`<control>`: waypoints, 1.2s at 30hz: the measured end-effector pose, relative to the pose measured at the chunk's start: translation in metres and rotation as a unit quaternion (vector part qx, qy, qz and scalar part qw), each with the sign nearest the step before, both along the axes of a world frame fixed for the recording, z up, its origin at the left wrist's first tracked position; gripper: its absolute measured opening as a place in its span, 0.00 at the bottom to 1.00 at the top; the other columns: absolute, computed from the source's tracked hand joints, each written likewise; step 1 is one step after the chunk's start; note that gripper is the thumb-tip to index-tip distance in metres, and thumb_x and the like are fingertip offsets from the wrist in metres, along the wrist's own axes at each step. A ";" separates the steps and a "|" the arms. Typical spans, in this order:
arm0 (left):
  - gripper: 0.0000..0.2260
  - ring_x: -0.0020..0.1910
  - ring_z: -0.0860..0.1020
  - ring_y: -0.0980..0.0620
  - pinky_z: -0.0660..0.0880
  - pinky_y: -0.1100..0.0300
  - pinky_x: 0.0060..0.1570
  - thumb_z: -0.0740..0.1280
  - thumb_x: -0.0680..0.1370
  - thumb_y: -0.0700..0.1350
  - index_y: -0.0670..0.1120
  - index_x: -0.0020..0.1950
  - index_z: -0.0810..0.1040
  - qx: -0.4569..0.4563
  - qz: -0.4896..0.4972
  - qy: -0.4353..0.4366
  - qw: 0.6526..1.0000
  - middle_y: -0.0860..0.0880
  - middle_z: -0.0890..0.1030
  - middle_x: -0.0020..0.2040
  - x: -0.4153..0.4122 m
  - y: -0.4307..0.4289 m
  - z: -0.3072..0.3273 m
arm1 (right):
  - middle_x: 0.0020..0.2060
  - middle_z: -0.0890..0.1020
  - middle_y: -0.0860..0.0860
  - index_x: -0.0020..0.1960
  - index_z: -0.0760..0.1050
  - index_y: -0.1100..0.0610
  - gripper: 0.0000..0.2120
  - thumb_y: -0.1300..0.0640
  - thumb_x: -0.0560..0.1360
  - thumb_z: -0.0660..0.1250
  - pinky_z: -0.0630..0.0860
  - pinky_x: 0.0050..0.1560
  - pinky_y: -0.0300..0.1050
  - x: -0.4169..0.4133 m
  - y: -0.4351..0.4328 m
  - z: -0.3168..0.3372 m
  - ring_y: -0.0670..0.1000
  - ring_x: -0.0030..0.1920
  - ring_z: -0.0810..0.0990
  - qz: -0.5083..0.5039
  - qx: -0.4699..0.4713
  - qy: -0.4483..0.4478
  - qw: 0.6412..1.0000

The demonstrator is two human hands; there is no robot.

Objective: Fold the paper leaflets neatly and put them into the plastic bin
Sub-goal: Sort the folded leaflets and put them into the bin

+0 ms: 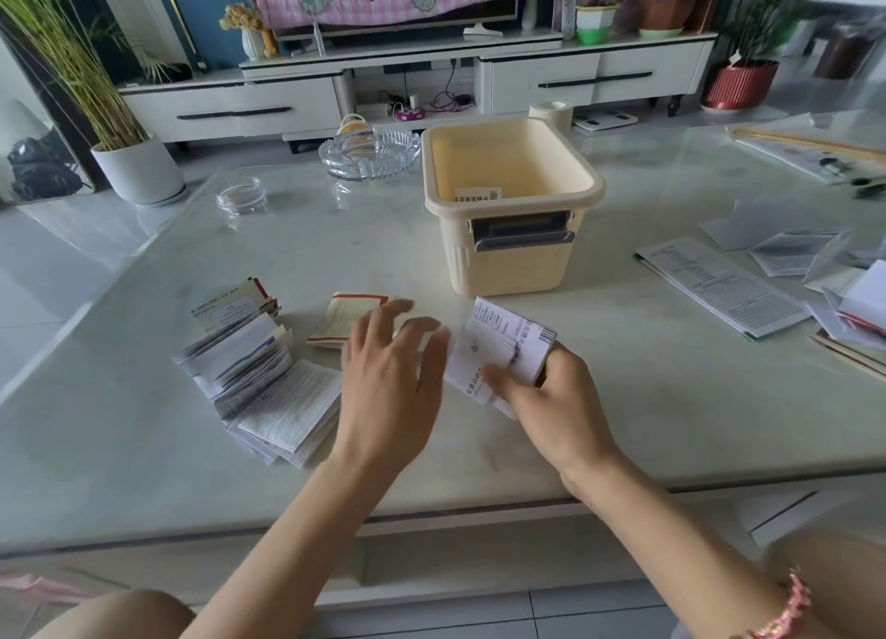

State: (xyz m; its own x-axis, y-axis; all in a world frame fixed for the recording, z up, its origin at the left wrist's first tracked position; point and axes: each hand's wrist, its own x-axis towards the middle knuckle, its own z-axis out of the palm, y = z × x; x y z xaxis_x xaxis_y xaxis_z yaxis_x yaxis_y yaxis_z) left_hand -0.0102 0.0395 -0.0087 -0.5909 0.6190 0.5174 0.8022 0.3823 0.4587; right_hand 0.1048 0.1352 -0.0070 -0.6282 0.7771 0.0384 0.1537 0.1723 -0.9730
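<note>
The person sat at the pale, glossy table [647, 413] with both bare forearms reaching over its near edge. The right hand [551, 389] gripped a folded white leaflet [503, 346], fingers curled round its lower corner and thumb laid across its printed face, so that the paper stood tilted up off the tabletop just in front of the bin. The left hand [388, 379] held nothing: its fingers were spread and relaxed, blurred at the tips, hovering just beside the leaflet's left edge. I could not tell whether the fingertips touched the paper.

The cream plastic bin [508, 264] stood upright near the middle of the table, a grey handle on its near wall, and one leaflet in the bin [477, 195] leaned against the inside of that wall. To the left of the hands lay a loose pile of folded leaflets [259, 379], and between that pile and the left hand lay a yellowish leaflet with a red border [343, 319], partly hidden by the fingers. Well apart on the right, unfolded leaflets [719, 286] lay scattered flat. Beyond the bin's left side sat a glass ashtray [369, 154], and nearer the table's left edge a small glass dish [241, 196].
</note>
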 end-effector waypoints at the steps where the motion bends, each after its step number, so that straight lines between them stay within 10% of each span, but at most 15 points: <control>1: 0.19 0.64 0.68 0.43 0.65 0.50 0.59 0.54 0.78 0.52 0.44 0.52 0.81 -0.041 0.027 0.014 0.999 0.43 0.76 0.62 -0.005 0.000 -0.001 | 0.41 0.85 0.45 0.48 0.80 0.52 0.08 0.62 0.72 0.69 0.80 0.48 0.46 0.000 0.002 0.001 0.44 0.43 0.83 -0.011 -0.020 0.002 1.000; 12: 0.23 0.55 0.73 0.40 0.70 0.51 0.51 0.58 0.75 0.32 0.42 0.69 0.65 -0.139 0.031 -0.006 0.990 0.43 0.74 0.61 -0.026 0.007 -0.020 | 0.42 0.85 0.47 0.48 0.78 0.53 0.08 0.63 0.72 0.68 0.79 0.53 0.54 0.003 0.005 0.004 0.47 0.45 0.83 -0.015 -0.084 -0.003 0.996; 23: 0.15 0.22 0.74 0.45 0.57 0.62 0.21 0.76 0.54 0.31 0.40 0.36 0.77 -0.192 0.033 0.115 0.974 0.47 0.75 0.25 -0.031 0.009 -0.005 | 0.41 0.84 0.48 0.46 0.77 0.55 0.06 0.62 0.71 0.68 0.79 0.51 0.55 0.005 0.007 0.007 0.49 0.43 0.83 -0.020 -0.082 -0.027 0.996; 31: 0.12 0.29 0.76 0.51 0.70 0.71 0.33 0.65 0.74 0.32 0.46 0.46 0.83 0.033 0.044 -0.119 0.991 0.49 0.84 0.35 -0.008 -0.013 0.038 | 0.42 0.82 0.51 0.46 0.74 0.54 0.08 0.65 0.71 0.67 0.79 0.47 0.56 0.004 0.009 0.012 0.52 0.43 0.82 -0.033 -0.048 -0.040 0.997; 36: 0.23 0.30 0.79 0.58 0.77 0.67 0.33 0.63 0.74 0.28 0.53 0.31 0.85 0.034 -0.099 -0.456 0.884 0.49 0.84 0.32 -0.003 -0.030 0.048 | 0.46 0.81 0.50 0.54 0.69 0.47 0.17 0.66 0.72 0.65 0.77 0.32 0.43 0.004 0.002 0.019 0.48 0.40 0.81 0.051 -0.069 -0.021 0.996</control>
